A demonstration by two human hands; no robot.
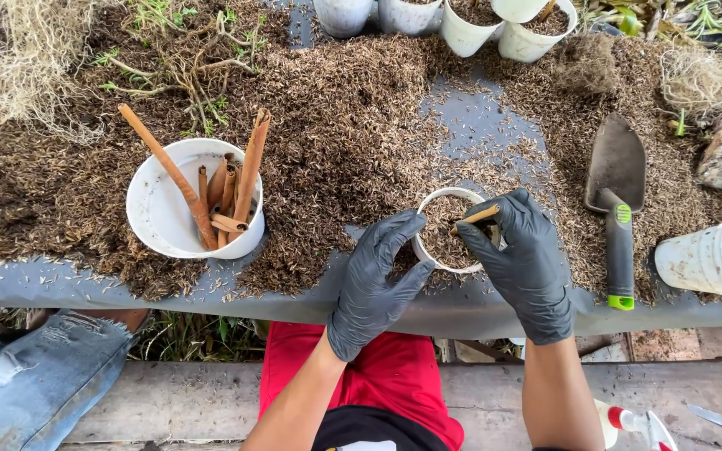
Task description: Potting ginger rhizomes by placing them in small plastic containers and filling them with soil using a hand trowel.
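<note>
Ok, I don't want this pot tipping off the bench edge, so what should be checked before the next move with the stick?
1. Left hand steadying the small white pot: ok, fingers on its rim.
2. Right hand gripping the brown stick: ok.
3. Stick tip over the fill: ok.
4. Pot fully on the bench: cannot tell, hands hide its base.
5. Trowel clear of the hands: ok, lying to the right.

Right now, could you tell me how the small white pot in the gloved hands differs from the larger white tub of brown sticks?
The small white pot is smaller and packed with husk mix; the white tub is mostly bare inside, holding brown sticks. The left hand and right hand hold the pot; the tub stands untouched. Both are round, white and upright.
</note>
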